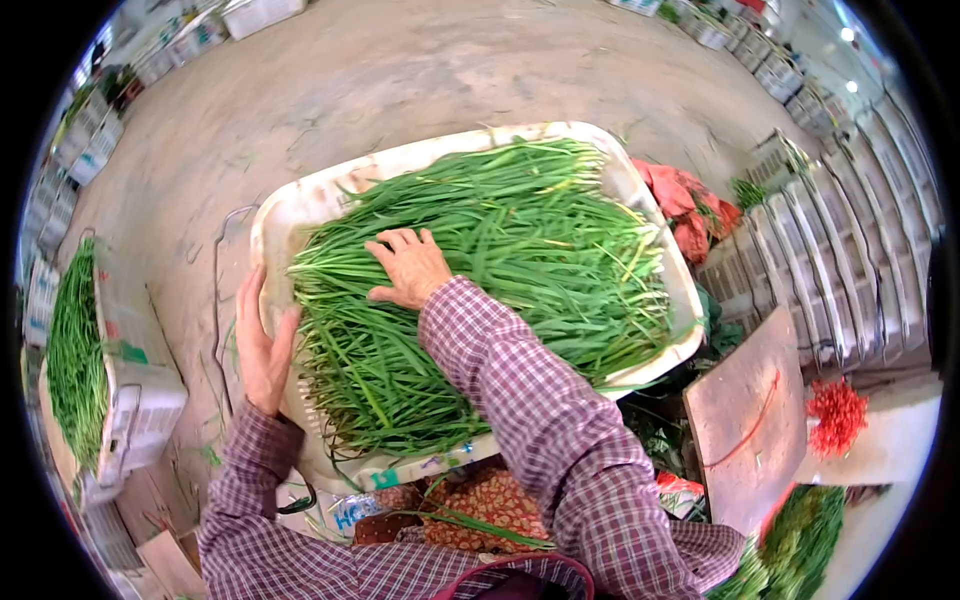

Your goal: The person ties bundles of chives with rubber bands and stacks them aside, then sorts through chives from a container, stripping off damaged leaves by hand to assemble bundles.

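Head view: your right hand (412, 268) lies spread on slender green stalks (545, 232) filling the round-cornered plastic crate (315, 200) at centre; your left hand (264, 365), thumb parted from fingers, is at its nine o'clock side, contact unclear. Your checked sleeve (545, 405) hides stalks toward five o'clock.

Right grip (413, 270) outspread, left grip (264, 352) unclenched

Green stalks (540, 215) hide the white crate's (320, 192) floor; the right sleeve (540, 375) covers part of its near rim. Distant crates' (95, 145) markings are too small to read; the bottom edge cuts off the checked shirt (300, 572).
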Motion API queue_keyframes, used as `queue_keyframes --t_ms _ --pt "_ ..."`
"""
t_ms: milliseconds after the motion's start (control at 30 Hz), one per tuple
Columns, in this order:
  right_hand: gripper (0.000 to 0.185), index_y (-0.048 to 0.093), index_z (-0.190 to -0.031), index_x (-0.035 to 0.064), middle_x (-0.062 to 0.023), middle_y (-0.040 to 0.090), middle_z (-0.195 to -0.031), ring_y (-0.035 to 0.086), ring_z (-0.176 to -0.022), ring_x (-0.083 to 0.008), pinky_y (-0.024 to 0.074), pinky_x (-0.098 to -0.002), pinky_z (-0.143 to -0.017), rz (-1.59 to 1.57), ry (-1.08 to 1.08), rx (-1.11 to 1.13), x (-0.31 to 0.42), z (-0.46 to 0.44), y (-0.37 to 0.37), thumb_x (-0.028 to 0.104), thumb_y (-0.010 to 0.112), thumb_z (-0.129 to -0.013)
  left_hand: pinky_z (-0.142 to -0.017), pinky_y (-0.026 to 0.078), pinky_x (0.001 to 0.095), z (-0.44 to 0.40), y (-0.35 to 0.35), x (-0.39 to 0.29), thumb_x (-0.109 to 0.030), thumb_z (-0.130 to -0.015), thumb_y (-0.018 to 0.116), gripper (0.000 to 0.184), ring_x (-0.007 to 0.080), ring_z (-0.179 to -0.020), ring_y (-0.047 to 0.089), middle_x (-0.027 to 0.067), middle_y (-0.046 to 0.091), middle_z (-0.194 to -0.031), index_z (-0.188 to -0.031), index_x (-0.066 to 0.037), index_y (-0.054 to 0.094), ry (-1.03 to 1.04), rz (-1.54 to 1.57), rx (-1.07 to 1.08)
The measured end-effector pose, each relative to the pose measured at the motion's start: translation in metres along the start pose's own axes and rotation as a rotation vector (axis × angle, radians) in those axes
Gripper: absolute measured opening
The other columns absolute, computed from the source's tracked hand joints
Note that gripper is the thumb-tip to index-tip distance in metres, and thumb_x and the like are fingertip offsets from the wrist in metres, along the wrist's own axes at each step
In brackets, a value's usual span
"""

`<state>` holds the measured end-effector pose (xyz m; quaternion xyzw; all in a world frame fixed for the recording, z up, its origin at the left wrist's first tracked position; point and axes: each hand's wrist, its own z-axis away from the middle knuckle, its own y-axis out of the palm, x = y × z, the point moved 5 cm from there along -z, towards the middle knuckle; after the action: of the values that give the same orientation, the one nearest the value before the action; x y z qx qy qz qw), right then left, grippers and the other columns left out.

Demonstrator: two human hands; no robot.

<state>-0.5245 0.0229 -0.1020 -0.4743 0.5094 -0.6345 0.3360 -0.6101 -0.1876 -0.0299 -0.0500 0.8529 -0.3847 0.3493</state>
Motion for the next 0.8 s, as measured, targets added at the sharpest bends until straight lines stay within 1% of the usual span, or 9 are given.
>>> queue_keyframes --t_ms 67,133,200,267,333,367,533,733,800 --pt "0.073 0.04 -0.139 0.0123 -0.0116 0.039 -0.141 0.038 -0.129 -0.0299 0.0253 -0.0482 -0.111 -0.01 0.018 0.022 -0.015 0.025 -0.018 0.05 0.064 -0.082 -0.107 0.031 0.0366 -0.039 0.004 -0.06 -0.01 -0.085 0.062 0.057 0.026 -0.125 0.045 0.0161 0.051 -0.131 -0.137 0.0 0.04 0.129 0.278 0.155" --pt "0.071 0.04 -0.139 0.0123 -0.0118 0.041 -0.139 0.041 -0.126 -0.0267 0.0282 -0.0467 -0.108 -0.018 0.039 -0.111 -0.047 0.047 -0.033 0.049 0.064 -0.083 -0.105 0.034 0.0352 -0.078 0.028 -0.114 -0.014 -0.086 0.063 0.052 0.0243 -0.121 0.049 0.0145 0.057 -0.125 -0.133 0.0 0.045 0.305 0.256 0.224" --pt "0.062 0.046 -0.132 0.0064 -0.0151 0.045 -0.136 0.047 -0.122 -0.0291 0.0391 -0.0423 -0.101 -0.234 0.156 -0.225 -0.081 0.077 -0.058 0.04 0.065 -0.084 -0.102 0.037 0.0352 -0.111 0.091 -0.135 -0.019 -0.086 0.064 0.052 0.0256 -0.12 0.051 0.0146 0.059 -0.122 -0.131 0.0 0.046 0.417 0.304 0.267" --pt "0.055 0.049 -0.127 0.0034 -0.0189 0.053 -0.126 0.053 -0.114 -0.0325 0.0438 -0.0426 -0.096 -0.414 0.325 -0.37 -0.118 0.102 -0.065 0.034 0.064 -0.085 -0.098 0.041 0.0383 -0.135 0.171 -0.15 -0.024 -0.083 0.068 0.054 0.0338 -0.115 0.053 0.0221 0.058 -0.119 -0.127 0.0 0.048 0.528 0.322 0.28" --pt "0.047 0.052 -0.122 0.001 -0.0206 0.06 -0.114 0.059 -0.103 -0.0345 0.047 -0.0428 -0.09 -0.492 0.3 -0.466 -0.144 0.128 -0.064 0.029 0.063 -0.085 -0.097 0.041 0.043 -0.145 0.252 -0.161 -0.029 -0.079 0.071 0.064 0.0385 -0.113 0.052 0.0242 0.055 -0.12 -0.129 0.001 0.045 0.606 0.226 0.235" --pt "0.039 0.056 -0.115 -0.0003 -0.0197 0.063 -0.106 0.062 -0.097 -0.0341 0.0491 -0.0417 -0.085 -0.466 0.279 -0.482 -0.15 0.141 -0.066 0.025 0.062 -0.086 -0.097 0.041 0.043 -0.15 0.279 -0.168 -0.029 -0.079 0.071 0.064 0.0385 -0.113 0.052 0.0242 0.055 -0.12 -0.129 0.001 0.045 0.617 0.232 0.24" --pt "0.033 0.058 -0.112 -0.0022 -0.0199 0.064 -0.104 0.063 -0.096 -0.0319 0.0506 -0.039 -0.084 -0.515 0.276 -0.44 -0.162 0.179 -0.062 0.018 0.063 -0.085 -0.1 0.037 0.0453 -0.157 0.353 -0.179 -0.031 -0.07 0.076 0.081 0.0384 -0.114 0.048 0.0236 0.051 -0.122 -0.134 0.001 0.037 0.524 0.041 0.281" --pt "0.027 0.059 -0.107 0.0053 -0.0118 0.063 -0.097 0.061 -0.093 -0.0304 0.0502 -0.0391 -0.08 -0.441 0.281 -0.547 -0.166 0.18 -0.042 0.016 0.065 -0.082 -0.095 0.042 0.0421 -0.168 0.379 -0.175 -0.041 -0.056 0.082 0.086 0.0368 -0.109 0.053 0.0222 0.058 -0.114 -0.123 0.001 0.05 0.346 -0.114 0.406" --pt "0.024 0.059 -0.104 0.0083 -0.0089 0.062 -0.094 0.059 -0.091 -0.0292 0.0496 -0.0392 -0.077 -0.386 0.282 -0.575 -0.164 0.178 -0.038 0.015 0.065 -0.081 -0.091 0.044 0.0426 -0.172 0.392 -0.179 -0.041 -0.054 0.082 0.08 0.0368 -0.103 0.056 0.0207 0.06 -0.107 -0.117 0.002 0.056 0.438 -0.272 0.722"
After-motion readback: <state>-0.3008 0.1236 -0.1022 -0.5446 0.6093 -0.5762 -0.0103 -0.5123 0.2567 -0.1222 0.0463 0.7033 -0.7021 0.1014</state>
